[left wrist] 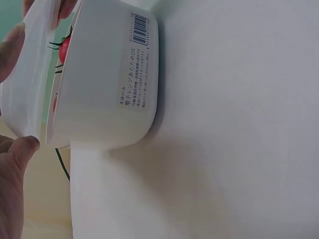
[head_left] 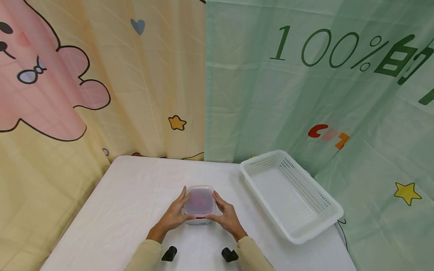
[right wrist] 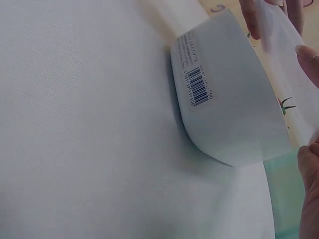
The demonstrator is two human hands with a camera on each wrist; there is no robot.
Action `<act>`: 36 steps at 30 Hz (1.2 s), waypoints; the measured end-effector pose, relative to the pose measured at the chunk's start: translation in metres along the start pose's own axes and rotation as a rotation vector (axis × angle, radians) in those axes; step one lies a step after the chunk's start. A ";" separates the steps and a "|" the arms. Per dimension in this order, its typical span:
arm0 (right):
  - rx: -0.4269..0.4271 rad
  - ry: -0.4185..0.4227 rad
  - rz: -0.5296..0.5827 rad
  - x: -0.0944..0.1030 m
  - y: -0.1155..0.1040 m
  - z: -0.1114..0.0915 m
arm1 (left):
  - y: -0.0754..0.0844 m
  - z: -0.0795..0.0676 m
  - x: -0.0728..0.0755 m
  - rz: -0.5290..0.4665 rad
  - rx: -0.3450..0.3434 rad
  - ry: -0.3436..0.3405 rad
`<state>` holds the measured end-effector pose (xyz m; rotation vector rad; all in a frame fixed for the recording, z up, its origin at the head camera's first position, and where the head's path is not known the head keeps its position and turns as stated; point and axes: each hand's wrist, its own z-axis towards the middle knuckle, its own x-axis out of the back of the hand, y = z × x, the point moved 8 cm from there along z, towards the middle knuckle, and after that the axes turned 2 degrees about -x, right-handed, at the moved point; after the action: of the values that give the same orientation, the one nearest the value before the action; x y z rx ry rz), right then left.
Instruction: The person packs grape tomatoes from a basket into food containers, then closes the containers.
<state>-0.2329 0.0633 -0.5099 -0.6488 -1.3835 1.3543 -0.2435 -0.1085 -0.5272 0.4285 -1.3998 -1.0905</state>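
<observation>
A clear plastic lid [head_left: 200,201] is held at its opposite edges, my left hand [head_left: 176,211] on one side and my right hand [head_left: 228,218] on the other. Thumbs lie along the near edge, fingers along the sides. Beneath it, a white plastic container [left wrist: 109,79] stands on the table, its label and barcode facing me. Both wrist views show a gap between lid and rim. Through that gap a red cherry tomato [left wrist: 64,50] with a green stem shows in the left wrist view. Most of the contents are hidden by the lid and walls.
A white perforated plastic basket [head_left: 288,199] sits at the right side of the white-covered table [head_left: 145,195]. Two small black objects [head_left: 169,253] appear near my wrists. Printed curtains [head_left: 237,113] hang behind and beside the table.
</observation>
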 end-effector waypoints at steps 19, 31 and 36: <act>0.020 0.085 -0.051 -0.011 0.051 0.000 | -0.006 0.001 -0.001 0.037 0.010 0.001; 0.021 0.073 -0.111 -0.013 0.054 -0.001 | -0.013 0.000 -0.005 0.079 0.004 0.007; 0.079 0.080 -0.152 -0.013 0.050 -0.001 | -0.016 -0.001 -0.006 0.101 -0.008 -0.002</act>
<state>-0.2425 0.0629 -0.5607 -0.5287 -1.2828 1.2419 -0.2478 -0.1122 -0.5436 0.3472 -1.4030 -1.0148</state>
